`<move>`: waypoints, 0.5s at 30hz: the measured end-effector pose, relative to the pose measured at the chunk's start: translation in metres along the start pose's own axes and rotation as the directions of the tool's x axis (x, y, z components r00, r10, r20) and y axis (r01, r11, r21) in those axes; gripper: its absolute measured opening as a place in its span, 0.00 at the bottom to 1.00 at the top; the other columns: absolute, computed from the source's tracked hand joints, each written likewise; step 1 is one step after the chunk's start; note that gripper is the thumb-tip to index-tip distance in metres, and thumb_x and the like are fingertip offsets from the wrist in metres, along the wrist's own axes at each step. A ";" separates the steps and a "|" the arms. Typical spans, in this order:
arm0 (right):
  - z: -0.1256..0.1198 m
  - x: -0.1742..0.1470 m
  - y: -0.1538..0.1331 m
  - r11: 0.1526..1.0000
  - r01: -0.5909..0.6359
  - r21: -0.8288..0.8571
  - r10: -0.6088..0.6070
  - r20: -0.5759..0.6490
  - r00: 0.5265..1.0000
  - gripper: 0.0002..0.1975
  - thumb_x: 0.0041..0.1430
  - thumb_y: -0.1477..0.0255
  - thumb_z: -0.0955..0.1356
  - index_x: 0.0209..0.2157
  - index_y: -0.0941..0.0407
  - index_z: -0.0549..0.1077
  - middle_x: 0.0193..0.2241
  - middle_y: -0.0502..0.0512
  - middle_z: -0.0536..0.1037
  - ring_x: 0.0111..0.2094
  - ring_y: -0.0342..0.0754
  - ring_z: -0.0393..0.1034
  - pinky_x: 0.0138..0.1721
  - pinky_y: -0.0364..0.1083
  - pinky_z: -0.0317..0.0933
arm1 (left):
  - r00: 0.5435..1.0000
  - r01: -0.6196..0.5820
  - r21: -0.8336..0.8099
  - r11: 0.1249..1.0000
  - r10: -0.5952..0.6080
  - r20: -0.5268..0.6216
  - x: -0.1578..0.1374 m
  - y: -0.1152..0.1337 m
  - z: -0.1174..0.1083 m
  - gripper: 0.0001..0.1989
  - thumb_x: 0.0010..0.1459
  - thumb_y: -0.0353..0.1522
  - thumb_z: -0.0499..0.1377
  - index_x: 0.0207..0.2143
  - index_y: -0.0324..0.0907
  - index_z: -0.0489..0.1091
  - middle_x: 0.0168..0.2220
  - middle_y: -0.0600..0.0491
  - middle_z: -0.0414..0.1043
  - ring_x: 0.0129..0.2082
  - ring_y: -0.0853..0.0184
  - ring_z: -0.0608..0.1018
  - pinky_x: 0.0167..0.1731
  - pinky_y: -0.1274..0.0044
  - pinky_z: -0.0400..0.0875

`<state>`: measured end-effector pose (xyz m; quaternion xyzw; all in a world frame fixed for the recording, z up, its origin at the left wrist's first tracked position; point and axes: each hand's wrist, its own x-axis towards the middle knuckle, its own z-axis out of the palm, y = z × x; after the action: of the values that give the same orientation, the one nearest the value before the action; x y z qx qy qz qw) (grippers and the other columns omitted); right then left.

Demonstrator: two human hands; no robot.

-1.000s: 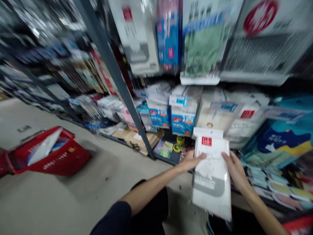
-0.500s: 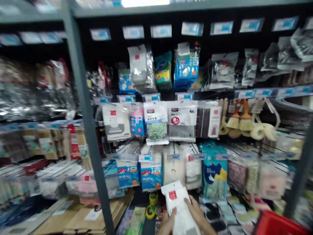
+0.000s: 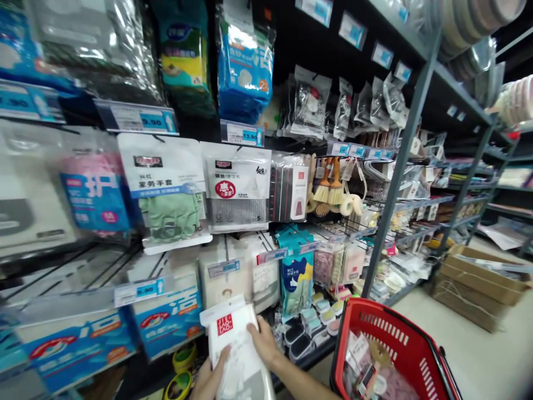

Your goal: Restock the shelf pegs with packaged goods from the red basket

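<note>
A flat white packet (image 3: 237,355) with a red square logo and a grey patch near its bottom stands at a tilt in the lower middle; its contents cannot be made out. My left hand (image 3: 211,376) grips its left edge, thumb across the front. On the right edge, my right hand (image 3: 263,341) holds it too, fingers partly hidden. Just behind it hang a cream-coloured pack (image 3: 227,278) and another white pack (image 3: 266,283). Above hang a pack with green gloves (image 3: 170,216) and a pack of grey cleaning cloths (image 3: 237,214).
A red shopping basket (image 3: 347,316) with several packaged goods stands at the lower right. Rolls of yellow tape (image 3: 179,386) lie low on the left. A grey shelf post (image 3: 395,166) rises beyond the brushes (image 3: 328,186). An open cardboard box (image 3: 470,294) sits on the aisle floor.
My view has swung right and come nearer the shelf, bringing the red basket and the aisle into sight. Both hands still hold the white packet, now further left in the picture.
</note>
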<state>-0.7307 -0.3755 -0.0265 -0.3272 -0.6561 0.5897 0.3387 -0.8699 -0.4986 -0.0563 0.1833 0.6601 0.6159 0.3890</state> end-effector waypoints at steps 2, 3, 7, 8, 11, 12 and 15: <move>-0.001 -0.001 -0.008 1.000 0.015 0.014 -0.014 -0.018 1.000 0.19 0.61 0.62 0.67 0.50 0.55 0.75 0.45 0.56 0.82 0.50 0.54 0.75 0.53 0.51 0.66 | 0.998 -0.065 0.014 0.998 0.065 0.007 -0.003 0.004 0.000 0.23 0.53 0.43 0.70 0.45 0.36 0.77 0.44 0.41 0.83 0.50 0.47 0.83 0.53 0.63 0.77; -0.003 -0.003 -0.012 0.999 0.031 0.025 -0.031 -0.019 0.999 0.19 0.60 0.59 0.68 0.48 0.55 0.75 0.43 0.56 0.82 0.48 0.54 0.76 0.51 0.51 0.67 | 0.995 -0.099 0.032 0.995 0.099 0.009 -0.007 0.006 0.001 0.25 0.52 0.45 0.70 0.47 0.36 0.76 0.46 0.41 0.83 0.51 0.47 0.82 0.54 0.62 0.77; -0.013 -0.005 -0.019 0.997 0.045 0.070 -0.043 -0.021 0.999 0.24 0.60 0.49 0.68 0.43 0.55 0.76 0.41 0.56 0.82 0.43 0.52 0.75 0.44 0.47 0.68 | 0.972 -0.233 0.159 0.959 0.225 0.066 -0.025 0.015 0.003 0.30 0.54 0.50 0.67 0.50 0.36 0.76 0.51 0.40 0.81 0.53 0.48 0.80 0.56 0.60 0.74; -0.015 -0.003 -0.018 0.996 0.034 0.078 -0.032 -0.022 0.999 0.25 0.61 0.48 0.66 0.44 0.55 0.76 0.43 0.56 0.82 0.44 0.51 0.74 0.46 0.47 0.68 | 0.963 -0.267 0.195 0.944 0.252 0.097 -0.027 0.016 0.003 0.31 0.54 0.51 0.66 0.50 0.36 0.76 0.52 0.40 0.80 0.53 0.48 0.80 0.56 0.60 0.74; -0.020 0.006 -0.015 0.990 0.058 0.126 -0.054 -0.033 0.998 0.25 0.62 0.49 0.67 0.47 0.56 0.75 0.48 0.58 0.80 0.47 0.50 0.73 0.50 0.46 0.66 | 0.951 -0.304 0.239 0.922 0.279 0.134 -0.027 0.016 0.002 0.33 0.55 0.52 0.65 0.53 0.35 0.74 0.52 0.39 0.80 0.51 0.49 0.81 0.54 0.60 0.75; -0.021 0.009 -0.015 0.983 0.095 0.159 -0.088 -0.046 0.995 0.25 0.61 0.51 0.69 0.48 0.56 0.75 0.49 0.58 0.80 0.48 0.50 0.73 0.51 0.46 0.66 | 0.950 -0.305 0.233 0.923 0.277 0.146 -0.027 0.015 0.001 0.34 0.55 0.52 0.65 0.54 0.35 0.74 0.52 0.39 0.80 0.51 0.49 0.81 0.53 0.60 0.76; -0.028 0.018 -0.022 0.947 0.192 0.258 -0.162 -0.135 0.978 0.24 0.56 0.54 0.73 0.46 0.57 0.75 0.47 0.59 0.80 0.47 0.49 0.74 0.51 0.46 0.66 | 0.938 -0.318 0.222 0.922 0.273 0.212 -0.030 0.013 0.004 0.33 0.54 0.50 0.67 0.54 0.35 0.73 0.53 0.40 0.79 0.51 0.50 0.81 0.53 0.61 0.75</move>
<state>-0.7184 -0.3474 -0.0012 -0.2503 -0.5764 0.6216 0.4678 -0.8514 -0.5156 -0.0352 0.3830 0.6606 0.5599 0.3216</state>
